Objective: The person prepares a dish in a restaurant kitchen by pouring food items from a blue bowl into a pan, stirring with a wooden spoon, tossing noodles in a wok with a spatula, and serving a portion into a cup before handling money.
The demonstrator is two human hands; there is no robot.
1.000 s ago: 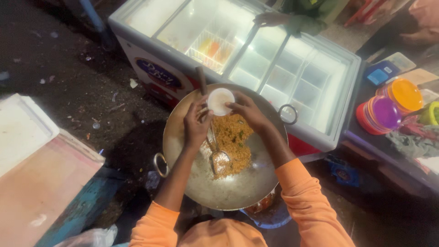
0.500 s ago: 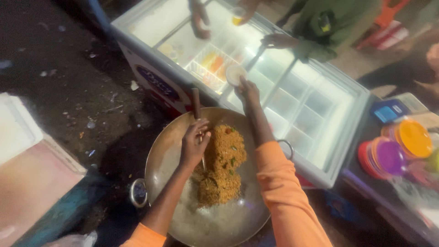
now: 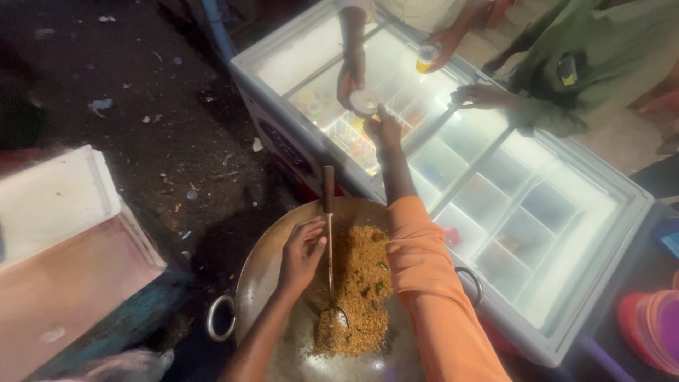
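Our right hand point(image 3: 384, 127) reaches over the glass-topped chest freezer point(image 3: 495, 212), fingers pinched on the rim of a small round white cup point(image 3: 364, 101) that another person's hand point(image 3: 350, 78) also grips. We judge the cup light, thin and easily crushed, best held at its rim. Our left hand point(image 3: 303, 251) rests with fingers loosely curled against the long metal ladle point(image 3: 329, 240) in the wide steel wok point(image 3: 262, 283) of brown fried rice point(image 3: 361, 286).
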